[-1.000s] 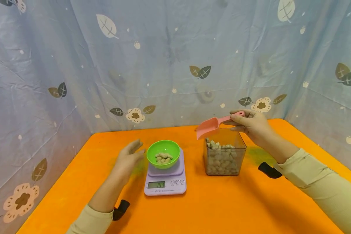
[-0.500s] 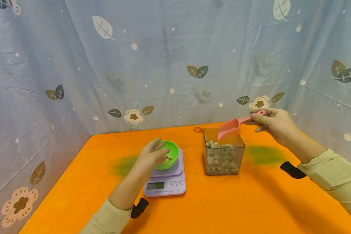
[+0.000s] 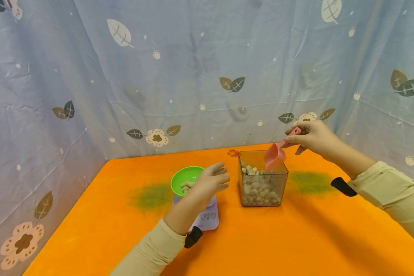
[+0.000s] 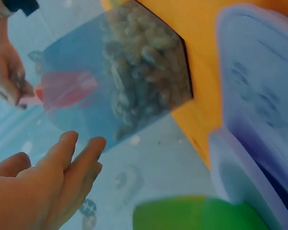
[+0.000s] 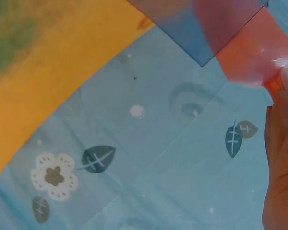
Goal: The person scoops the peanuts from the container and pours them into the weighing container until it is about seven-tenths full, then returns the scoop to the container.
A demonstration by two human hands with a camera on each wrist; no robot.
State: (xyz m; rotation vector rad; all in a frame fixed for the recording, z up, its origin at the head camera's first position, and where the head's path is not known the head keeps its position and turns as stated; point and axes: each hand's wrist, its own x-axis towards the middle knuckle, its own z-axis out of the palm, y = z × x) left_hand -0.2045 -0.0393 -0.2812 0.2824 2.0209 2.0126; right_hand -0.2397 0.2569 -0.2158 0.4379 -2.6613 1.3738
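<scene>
My right hand (image 3: 314, 138) grips the handle of a pink scoop (image 3: 275, 156), whose blade tips down into a clear square container (image 3: 262, 188) partly filled with unshelled peanuts (image 4: 144, 62). In the right wrist view the scoop's blade (image 5: 254, 48) overlaps the container's corner. My left hand (image 3: 208, 184) hovers between bowl and container with its fingers extended and nothing in them. Behind its wrist, a green bowl (image 3: 183, 177) with several peanuts sits on a lilac kitchen scale (image 3: 210, 220); the hand and forearm hide the scale's display and part of the bowl.
An orange cloth (image 3: 255, 245) with greenish smudges covers the table. Blue-grey curtains (image 3: 165, 69) printed with leaves and flowers enclose the back and sides. A black strap (image 3: 193, 237) shows at the left wrist, another strap (image 3: 343, 186) at the right.
My left hand has moved right, across the bowl toward the container. The right hand first carried the scoop right, over the container, then tilted its blade down into it.
</scene>
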